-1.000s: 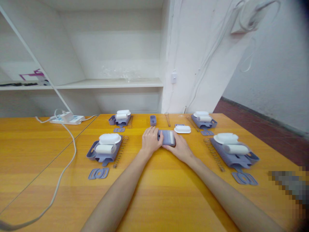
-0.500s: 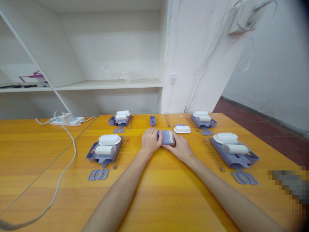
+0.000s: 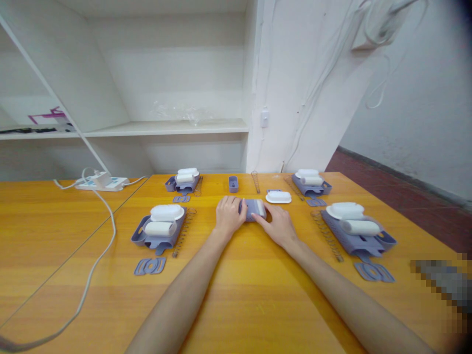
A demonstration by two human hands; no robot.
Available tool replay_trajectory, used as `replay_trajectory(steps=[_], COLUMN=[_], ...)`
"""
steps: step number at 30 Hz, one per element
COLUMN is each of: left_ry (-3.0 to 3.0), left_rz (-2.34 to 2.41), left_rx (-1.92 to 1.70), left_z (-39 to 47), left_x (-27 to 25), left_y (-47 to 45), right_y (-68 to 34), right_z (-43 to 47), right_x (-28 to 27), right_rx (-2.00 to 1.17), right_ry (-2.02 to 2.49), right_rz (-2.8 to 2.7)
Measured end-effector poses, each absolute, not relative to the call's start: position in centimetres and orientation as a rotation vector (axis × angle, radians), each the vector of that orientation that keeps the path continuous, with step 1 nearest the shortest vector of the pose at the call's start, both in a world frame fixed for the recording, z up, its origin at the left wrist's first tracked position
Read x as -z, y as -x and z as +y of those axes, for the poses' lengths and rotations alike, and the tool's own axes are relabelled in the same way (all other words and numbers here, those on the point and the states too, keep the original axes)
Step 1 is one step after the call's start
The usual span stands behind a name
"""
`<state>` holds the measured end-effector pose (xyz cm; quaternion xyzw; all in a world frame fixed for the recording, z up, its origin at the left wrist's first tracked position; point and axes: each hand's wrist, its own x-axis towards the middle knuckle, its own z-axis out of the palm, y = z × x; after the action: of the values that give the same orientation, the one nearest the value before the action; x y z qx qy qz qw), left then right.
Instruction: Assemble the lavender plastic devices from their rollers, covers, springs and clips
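Observation:
A purple-grey plastic housing (image 3: 251, 210) with a pale right end lies on the table between my two hands. My left hand (image 3: 230, 216) is closed round its left end, the thumb along the near side. At the pale end, my right hand (image 3: 279, 225) grips with its thumb on the near face and its fingers behind. Just beyond the right hand lies a white oval cap (image 3: 278, 197). Farther back are a small purple-grey tray-like part (image 3: 233, 184) and a metal spring (image 3: 255, 182).
Sets of purple-grey housings with white parts sit at the near left (image 3: 162, 231), near right (image 3: 354, 228), back left (image 3: 187, 181) and back right (image 3: 311, 183), with springs and flat frames beside them. A power strip (image 3: 103, 184) and its cable (image 3: 110, 231) occupy the left side.
My right thumb has moved up from the lower edge onto the near face of the housing. The housing has shifted or turned very slightly; my left hand is nearly still.

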<state>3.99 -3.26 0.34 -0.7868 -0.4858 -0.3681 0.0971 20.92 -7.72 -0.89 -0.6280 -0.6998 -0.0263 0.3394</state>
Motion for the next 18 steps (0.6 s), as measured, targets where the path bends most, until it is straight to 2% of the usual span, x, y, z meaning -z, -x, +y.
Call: replay_trajectory(steps=[7, 18], left_ry=[2.398, 2.479], left_rz=[-1.384, -1.362], left_rx=[1.153, 1.001], left_z=[-3.5, -4.5], left_x=[-0.2, -0.6], left_y=[-3.6, -3.1], right_y=[-22.0, -24.3], right_z=[-6.9, -5.1], right_x=[1.4, 0.5], right_rx=[0.081, 0.345], right_ry=[1.620, 1.788], right_rz=[-1.703, -1.778])
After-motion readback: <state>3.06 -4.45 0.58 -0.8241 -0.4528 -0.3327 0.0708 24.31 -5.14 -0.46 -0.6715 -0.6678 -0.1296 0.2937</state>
